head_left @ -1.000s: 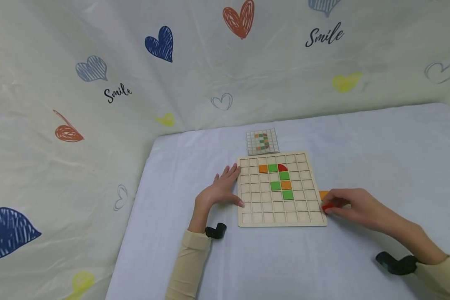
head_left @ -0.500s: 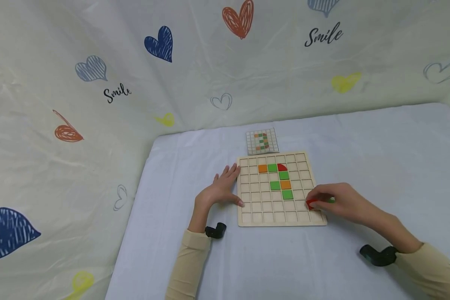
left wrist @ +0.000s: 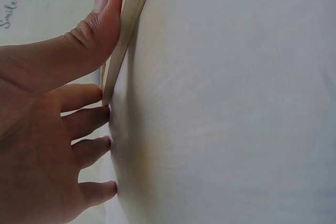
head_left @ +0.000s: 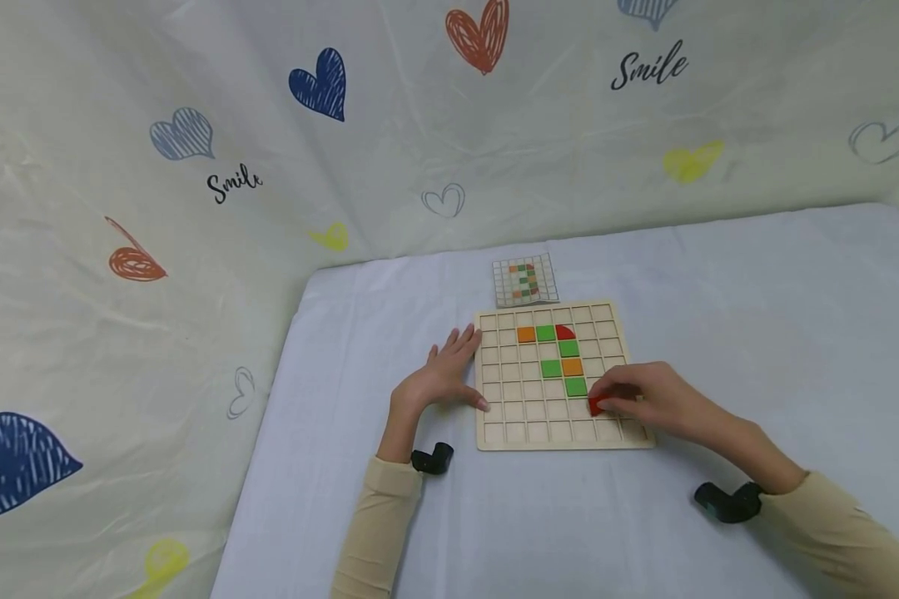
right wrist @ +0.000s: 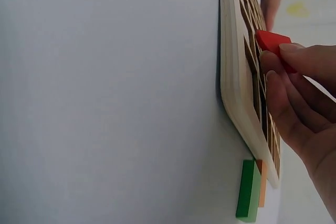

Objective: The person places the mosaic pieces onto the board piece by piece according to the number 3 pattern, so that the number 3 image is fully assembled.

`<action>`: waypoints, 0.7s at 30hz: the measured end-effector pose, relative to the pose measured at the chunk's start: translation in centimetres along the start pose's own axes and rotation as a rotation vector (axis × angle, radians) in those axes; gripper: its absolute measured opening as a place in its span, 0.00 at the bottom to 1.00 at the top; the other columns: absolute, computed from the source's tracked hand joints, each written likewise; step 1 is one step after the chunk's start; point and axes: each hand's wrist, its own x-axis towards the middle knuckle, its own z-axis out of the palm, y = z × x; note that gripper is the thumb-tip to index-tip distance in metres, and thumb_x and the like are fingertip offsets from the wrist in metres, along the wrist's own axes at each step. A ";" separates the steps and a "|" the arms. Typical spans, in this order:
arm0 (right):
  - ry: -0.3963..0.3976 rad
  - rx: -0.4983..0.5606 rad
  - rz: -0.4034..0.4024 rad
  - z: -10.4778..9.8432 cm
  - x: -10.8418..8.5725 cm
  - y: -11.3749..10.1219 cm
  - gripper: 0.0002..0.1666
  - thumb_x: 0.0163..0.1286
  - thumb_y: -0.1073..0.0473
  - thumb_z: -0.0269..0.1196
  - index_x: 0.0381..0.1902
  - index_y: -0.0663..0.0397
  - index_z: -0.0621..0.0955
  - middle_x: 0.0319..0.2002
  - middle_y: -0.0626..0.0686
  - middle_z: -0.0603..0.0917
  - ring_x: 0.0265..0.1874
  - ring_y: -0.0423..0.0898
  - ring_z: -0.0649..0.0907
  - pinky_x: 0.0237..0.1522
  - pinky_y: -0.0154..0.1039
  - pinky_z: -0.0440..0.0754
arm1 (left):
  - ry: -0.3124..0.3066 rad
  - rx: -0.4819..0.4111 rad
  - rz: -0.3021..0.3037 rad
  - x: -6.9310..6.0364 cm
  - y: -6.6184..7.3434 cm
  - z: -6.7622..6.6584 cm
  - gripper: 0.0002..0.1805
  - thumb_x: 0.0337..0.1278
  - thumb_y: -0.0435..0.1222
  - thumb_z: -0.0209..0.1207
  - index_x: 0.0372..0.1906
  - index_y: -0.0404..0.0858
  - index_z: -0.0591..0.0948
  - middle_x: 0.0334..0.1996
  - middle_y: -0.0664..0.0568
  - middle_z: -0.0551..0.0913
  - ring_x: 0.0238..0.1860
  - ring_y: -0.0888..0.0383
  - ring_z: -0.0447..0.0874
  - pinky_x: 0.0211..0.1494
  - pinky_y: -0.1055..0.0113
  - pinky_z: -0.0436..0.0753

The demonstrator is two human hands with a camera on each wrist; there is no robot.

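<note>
A wooden grid board (head_left: 513, 433) lies on the white cloth, with several orange, green and red tiles set in its squares. Between thumb and fingers my right hand (head_left: 648, 399) pinches a red tile (right wrist: 274, 41), held over the board's right part just below the lowest green tile (head_left: 576, 386). My left hand (head_left: 436, 378) lies spread along the board's left edge. In the left wrist view its thumb (left wrist: 100, 30) rests against the board's side, and the fingertips reach the edge farther along.
A printed pattern card (head_left: 524, 280) lies behind the board. In the right wrist view a green block (right wrist: 248, 190) and an orange block (right wrist: 262, 182) sit beside the board's right edge. A cloth backdrop (head_left: 389, 141) with hearts rises behind the table.
My right hand has carried the red tile leftward from beside the board's right edge to over the squares. My left hand has stayed in place.
</note>
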 end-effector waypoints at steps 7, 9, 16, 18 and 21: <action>0.011 0.010 -0.043 0.7 0.8 -0.3 0.09 0.62 0.66 0.74 0.40 0.50 0.89 0.36 0.41 0.89 0.34 0.32 0.83 0.39 0.30 0.86 | 0.000 0.001 0.008 -0.1 0.0 0.0 0.68 0.48 0.45 0.79 0.85 0.44 0.43 0.85 0.54 0.36 0.85 0.53 0.28 0.84 0.45 0.35; 0.018 0.001 -0.052 0.9 0.9 -0.3 0.10 0.62 0.67 0.74 0.39 0.49 0.89 0.35 0.42 0.88 0.35 0.32 0.83 0.39 0.31 0.86 | -0.003 0.001 0.006 -0.1 0.0 0.0 0.68 0.48 0.45 0.79 0.85 0.45 0.43 0.85 0.54 0.36 0.85 0.53 0.27 0.84 0.45 0.34; 0.026 -0.060 -0.028 1.7 1.4 -0.4 0.10 0.60 0.67 0.74 0.37 0.49 0.90 0.34 0.40 0.85 0.32 0.33 0.79 0.35 0.30 0.82 | -0.010 0.001 0.000 0.0 0.0 0.0 0.68 0.48 0.46 0.78 0.85 0.46 0.42 0.85 0.55 0.35 0.85 0.53 0.27 0.84 0.45 0.34; 0.024 -0.081 -0.039 1.8 1.5 -0.5 0.10 0.60 0.67 0.75 0.38 0.50 0.91 0.34 0.40 0.85 0.32 0.33 0.78 0.34 0.30 0.80 | -0.007 -0.003 0.002 0.0 -0.1 0.0 0.68 0.48 0.45 0.78 0.85 0.45 0.42 0.85 0.55 0.35 0.85 0.53 0.27 0.84 0.45 0.34; 0.009 -0.102 -0.052 1.9 1.6 -0.5 0.10 0.59 0.67 0.76 0.39 0.51 0.91 0.34 0.41 0.84 0.31 0.34 0.76 0.31 0.30 0.78 | -0.006 -0.008 0.001 0.0 -0.1 0.0 0.68 0.48 0.45 0.79 0.85 0.45 0.42 0.85 0.55 0.35 0.85 0.53 0.27 0.84 0.45 0.34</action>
